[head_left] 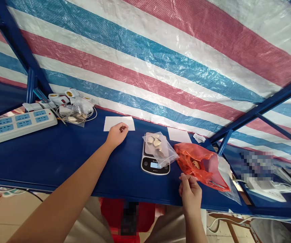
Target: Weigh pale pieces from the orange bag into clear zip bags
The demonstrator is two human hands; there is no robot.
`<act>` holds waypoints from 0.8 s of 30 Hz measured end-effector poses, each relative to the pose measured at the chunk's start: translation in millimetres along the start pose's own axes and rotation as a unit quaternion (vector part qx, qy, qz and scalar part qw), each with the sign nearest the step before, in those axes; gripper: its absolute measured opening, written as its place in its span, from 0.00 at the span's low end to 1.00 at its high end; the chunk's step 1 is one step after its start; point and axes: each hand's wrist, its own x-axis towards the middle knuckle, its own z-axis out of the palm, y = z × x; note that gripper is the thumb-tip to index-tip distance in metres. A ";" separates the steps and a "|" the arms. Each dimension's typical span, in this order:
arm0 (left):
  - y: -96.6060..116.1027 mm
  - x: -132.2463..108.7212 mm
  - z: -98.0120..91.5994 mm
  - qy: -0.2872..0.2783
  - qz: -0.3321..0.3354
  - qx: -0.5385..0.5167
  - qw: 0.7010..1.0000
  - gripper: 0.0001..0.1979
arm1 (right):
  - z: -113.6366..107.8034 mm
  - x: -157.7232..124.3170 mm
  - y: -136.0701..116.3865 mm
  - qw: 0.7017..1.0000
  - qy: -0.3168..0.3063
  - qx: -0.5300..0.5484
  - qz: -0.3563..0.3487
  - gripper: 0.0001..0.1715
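Observation:
My left hand (117, 135) rests at the near edge of a white sheet of paper (109, 123), its fingers curled in. Whether anything is between them, I cannot tell. A small digital kitchen scale (147, 168) stands in the middle with its display lit. On its plate lies a clear zip bag (170, 156) with several pale, clove-like pieces (156, 142). My right hand (191, 191) is closed in a pinch just in front of a crumpled red plastic bag (198, 150); what its fingers hold, if anything, is hidden. Inside the red bag shows a brownish piece (196, 164).
A long power strip (47, 119) lies at the left, beside plugs, cables and a clear bag (80, 118). Another white paper (179, 135) and a crumpled scrap (199, 137) are at the back right. Blue frame bars and striped sheeting (145, 74) bound the table (71, 148).

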 end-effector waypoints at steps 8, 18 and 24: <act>0.4 -0.6 0.0 -0.002 0.000 -0.003 1.000 0.10 | -1.3 0.7 1.9 1.000 0.000 -0.011 0.001 0.30; -1.9 0.1 -0.3 -0.005 -0.003 -0.001 1.000 0.10 | -0.5 -0.2 -0.4 1.000 -0.001 -0.015 0.000 0.30; -2.6 0.3 0.0 -0.004 0.000 -0.006 1.000 0.10 | -1.3 0.6 2.6 1.000 0.000 -0.022 -0.005 0.30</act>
